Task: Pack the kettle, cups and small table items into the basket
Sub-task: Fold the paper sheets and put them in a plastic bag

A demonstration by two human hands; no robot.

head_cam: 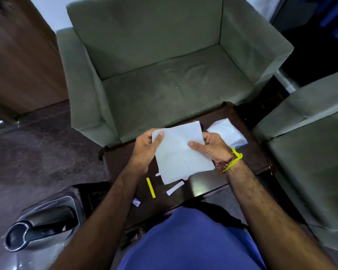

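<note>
Both hands hold a white folded paper napkin [180, 152] above the small dark wooden table [248, 156]. My left hand [146, 149] grips its left edge with the thumb on top. My right hand [211, 146] pinches its right edge, thumb lying across the sheet. A second white napkin [227, 131] lies on the table behind my right hand. On the table's near part lie a yellow sachet stick [151, 187], a white sachet [175, 188] and a small packet [136, 202]. A steel kettle [39, 227] with a black handle stands at the lower left. No basket or cups are in view.
A grey-green armchair [164, 65] stands directly behind the table, and another [310, 152] is to the right. A brown wooden cabinet [21, 55] fills the upper left. Dark floor [37, 152] lies to the left of the table.
</note>
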